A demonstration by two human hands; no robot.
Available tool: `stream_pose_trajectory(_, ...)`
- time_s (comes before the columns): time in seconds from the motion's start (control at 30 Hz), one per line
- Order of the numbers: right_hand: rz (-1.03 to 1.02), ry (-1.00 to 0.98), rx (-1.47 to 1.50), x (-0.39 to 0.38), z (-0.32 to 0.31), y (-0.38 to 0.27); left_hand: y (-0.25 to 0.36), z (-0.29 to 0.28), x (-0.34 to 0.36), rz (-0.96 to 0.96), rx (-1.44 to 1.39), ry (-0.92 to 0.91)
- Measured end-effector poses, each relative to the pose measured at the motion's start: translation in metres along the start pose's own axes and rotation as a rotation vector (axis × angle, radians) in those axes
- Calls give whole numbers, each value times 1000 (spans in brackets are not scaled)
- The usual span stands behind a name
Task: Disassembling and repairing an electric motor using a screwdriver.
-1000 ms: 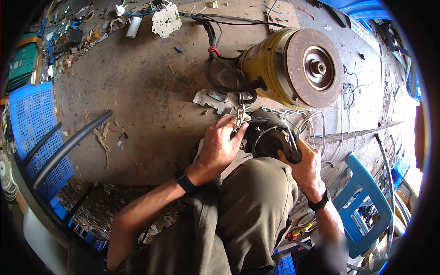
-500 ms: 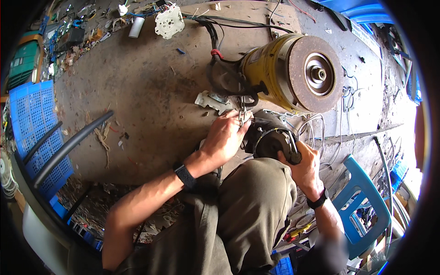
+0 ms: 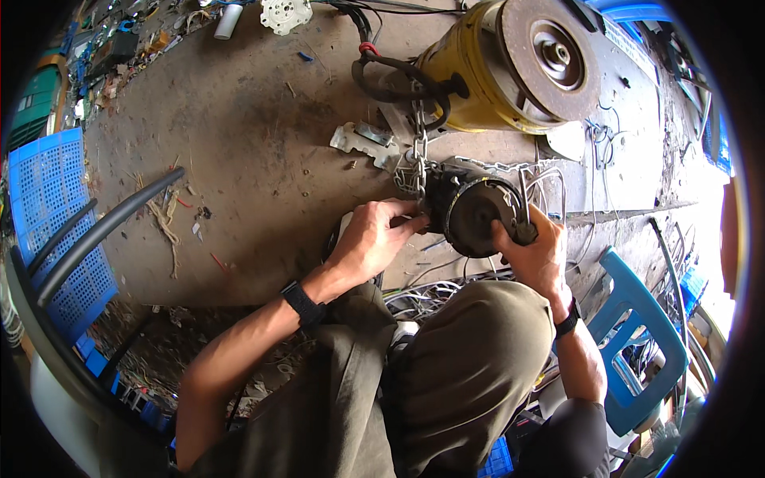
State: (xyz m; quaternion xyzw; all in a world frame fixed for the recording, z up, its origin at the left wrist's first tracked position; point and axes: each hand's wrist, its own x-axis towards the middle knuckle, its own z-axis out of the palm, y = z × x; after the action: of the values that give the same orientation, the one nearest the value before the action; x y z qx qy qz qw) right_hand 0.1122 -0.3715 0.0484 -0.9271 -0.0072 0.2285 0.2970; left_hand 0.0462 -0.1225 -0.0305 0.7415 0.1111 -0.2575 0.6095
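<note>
A dark, round metal housing (image 3: 476, 217), like a small motor body, sits just past my right knee with its open round end facing me. My right hand (image 3: 538, 251) is closed around its right rim, thumb at the open face. At its left side my left hand (image 3: 374, 235) is pinched, fingertips against the edge; whatever is between them is too small to make out. A metal chain (image 3: 421, 143) comes down just beyond those fingertips from a yellow cylindrical machine (image 3: 466, 76), which carries a rusty round disc (image 3: 550, 60). A bent metal rod (image 3: 523, 195) rises by the housing's right side.
Left of the chain lies a flat metal bracket (image 3: 358, 142). A blue plastic stool (image 3: 645, 342) stands at the right, a blue perforated crate (image 3: 60, 207) at the left with black tubes (image 3: 111, 231) across it. Loose wires (image 3: 430, 296) lie by my knees. Scrap covers the far left.
The housing has been raised off my knee and moved slightly away from me. My left hand has come off the chain links to the housing's left edge. The view has shifted.
</note>
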Motion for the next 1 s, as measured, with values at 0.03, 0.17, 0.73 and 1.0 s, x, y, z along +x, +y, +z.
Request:
stream_pose_trajectory(0.03, 1, 9, -2, 0, 0, 1, 0, 1, 0, -8, -2, 27)
stream_pose_trajectory(0.17, 87, -25, 98, -2, 0, -2, -16, 5, -7, 9, -219, 62)
stream_pose_trajectory(0.73, 29, -103, 147, 5, 5, -2, -20, 9, -10, -178, -265, 81)
stream_pose_trajectory(1.0, 109, -184, 276, 1, 16, -30, 4, 24, -23, 10, -470, 180)
